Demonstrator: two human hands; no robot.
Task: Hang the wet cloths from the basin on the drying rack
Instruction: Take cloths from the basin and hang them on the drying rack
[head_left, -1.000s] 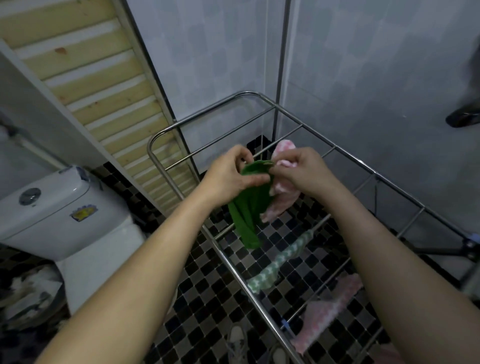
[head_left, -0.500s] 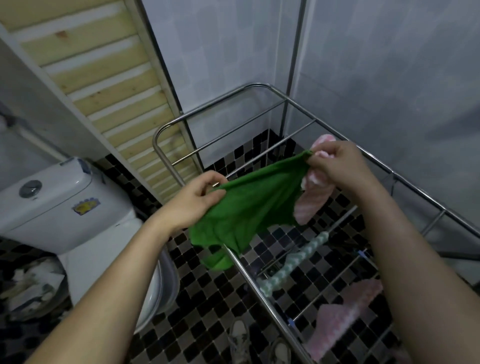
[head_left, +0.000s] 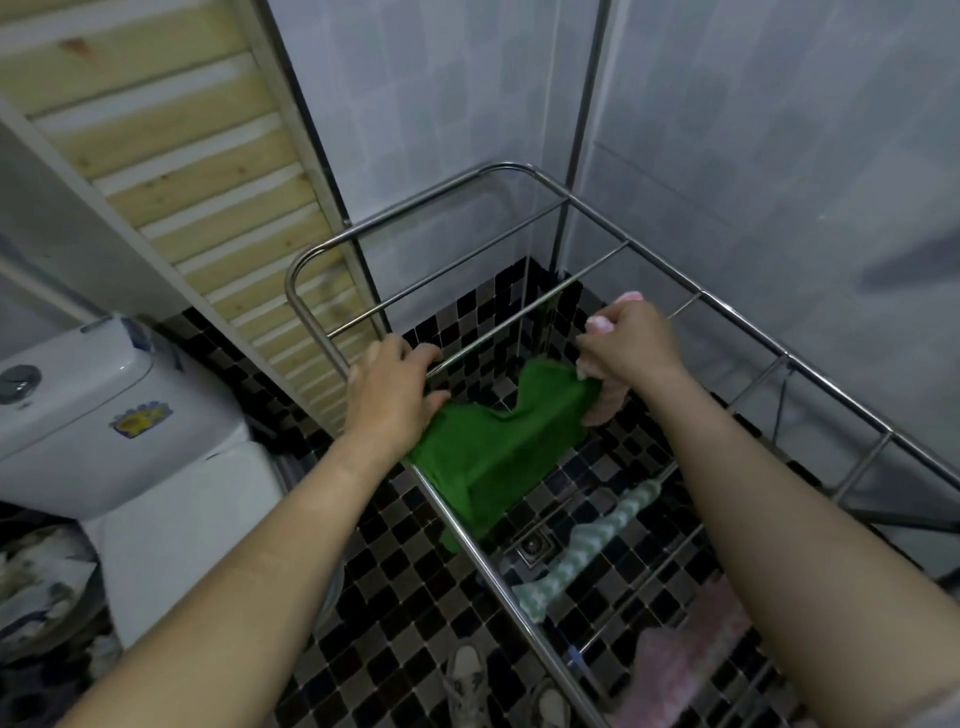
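Observation:
A green cloth (head_left: 498, 452) is stretched between my two hands over the steel drying rack (head_left: 519, 171), sagging across a rail near the rack's left side. My left hand (head_left: 395, 395) grips its left corner by the rack's left frame. My right hand (head_left: 628, 343) pinches its right corner and also holds a bunched pink cloth (head_left: 608, 400). A pale green patterned cloth (head_left: 582, 545) and a pink cloth (head_left: 685, 654) hang over nearer rails. The basin is not in view.
A white toilet (head_left: 119, 415) stands at the left, with a bin of waste (head_left: 41, 587) beside it. A wooden slatted panel (head_left: 171, 156) leans on the wall behind. Tiled walls close the rack in at the back and right. Shoes (head_left: 467, 686) lie on the checked floor.
Both hands have spread the green cloth from a bunch to full width, then lowered it onto the rack rail. The view has tilted downward.

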